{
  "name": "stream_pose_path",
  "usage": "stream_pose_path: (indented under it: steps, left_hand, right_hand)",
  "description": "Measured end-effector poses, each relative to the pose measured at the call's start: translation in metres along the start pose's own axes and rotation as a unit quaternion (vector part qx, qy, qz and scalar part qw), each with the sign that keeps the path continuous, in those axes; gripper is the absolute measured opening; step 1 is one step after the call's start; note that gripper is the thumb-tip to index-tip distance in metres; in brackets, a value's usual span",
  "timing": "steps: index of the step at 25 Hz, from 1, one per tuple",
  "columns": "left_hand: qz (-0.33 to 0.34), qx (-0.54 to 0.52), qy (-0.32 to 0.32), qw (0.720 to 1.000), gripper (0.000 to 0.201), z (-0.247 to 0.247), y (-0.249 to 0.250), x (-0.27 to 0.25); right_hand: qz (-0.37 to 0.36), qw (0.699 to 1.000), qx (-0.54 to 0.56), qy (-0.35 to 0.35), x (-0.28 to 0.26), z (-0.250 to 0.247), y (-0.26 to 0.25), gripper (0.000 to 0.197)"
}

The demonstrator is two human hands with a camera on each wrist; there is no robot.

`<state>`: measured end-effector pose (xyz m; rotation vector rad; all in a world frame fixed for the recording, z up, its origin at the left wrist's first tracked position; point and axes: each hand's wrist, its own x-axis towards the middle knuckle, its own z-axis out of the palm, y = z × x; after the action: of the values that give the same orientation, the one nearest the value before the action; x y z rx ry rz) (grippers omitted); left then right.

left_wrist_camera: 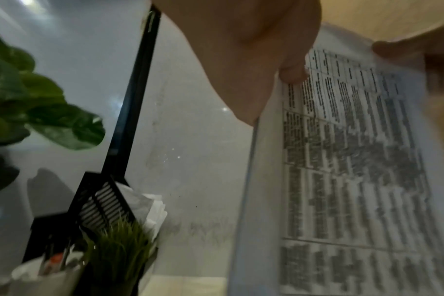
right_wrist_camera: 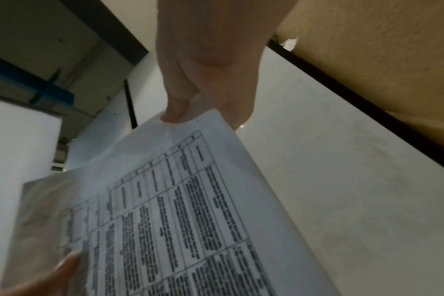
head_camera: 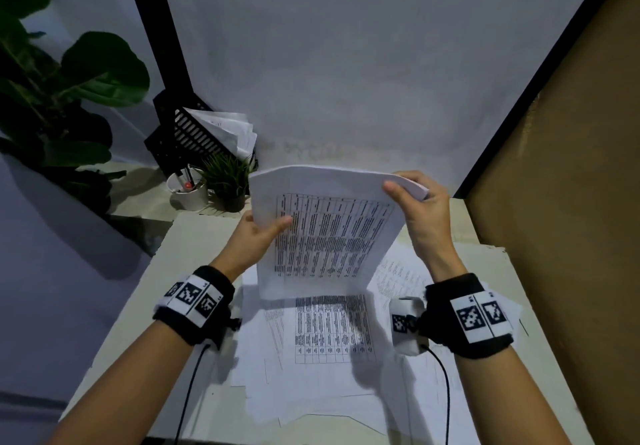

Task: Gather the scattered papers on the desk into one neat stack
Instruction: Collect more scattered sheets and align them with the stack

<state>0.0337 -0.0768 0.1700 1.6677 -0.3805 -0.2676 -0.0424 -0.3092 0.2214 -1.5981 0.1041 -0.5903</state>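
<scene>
A stack of printed papers (head_camera: pixel 325 222) with dense tables stands upright on its lower edge, resting on the papers beneath it. My left hand (head_camera: pixel 258 233) pinches its left edge, thumb on the front. My right hand (head_camera: pixel 414 198) grips the top right corner, thumb on the front and fingers behind. The same stack (left_wrist_camera: pixel 342 160) fills the right of the left wrist view, with my left hand (left_wrist_camera: pixel 287 72) on its edge. In the right wrist view my right hand (right_wrist_camera: pixel 176 114) pinches the stack's (right_wrist_camera: pixel 178 210) top corner. More loose sheets (head_camera: pixel 329 333) lie flat and overlapping on the pale desk (head_camera: pixel 194 236).
A black file rack (head_camera: pixel 187 132) with papers, a white pen cup (head_camera: pixel 188 188) and a small potted grass plant (head_camera: pixel 227 181) stand at the desk's back left. A large leafy plant (head_camera: pixel 52 80) is farther left. A brown panel (head_camera: pixel 571 184) borders the desk's right side; a grey wall lies behind.
</scene>
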Motion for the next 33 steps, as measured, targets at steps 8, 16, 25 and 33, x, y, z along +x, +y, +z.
stream_pose_path:
  steps: [8,16,25,33]
  left_hand:
    - [-0.017,-0.022,0.02,0.999,0.019,0.004,-0.012,-0.021]
    - [-0.145,0.039,-0.051,0.987,0.043,0.017,-0.064,-0.025]
    - [-0.176,0.138,-0.076,0.972,0.027,0.023,-0.072,-0.023]
    - [-0.165,0.121,-0.02,0.979,0.03,0.015,-0.087,-0.038]
  right_hand:
    - [0.153,0.986,-0.045,-0.056,-0.038,0.003,0.055,0.023]
    - [0.29,0.944,-0.13,-0.085,-0.057,0.013,0.105,0.008]
    - [0.378,0.903,-0.139,0.151,-0.088,-0.093,0.155,0.034]
    - [0.577,0.677,-0.405,0.212,-0.158,-0.183,0.182,0.078]
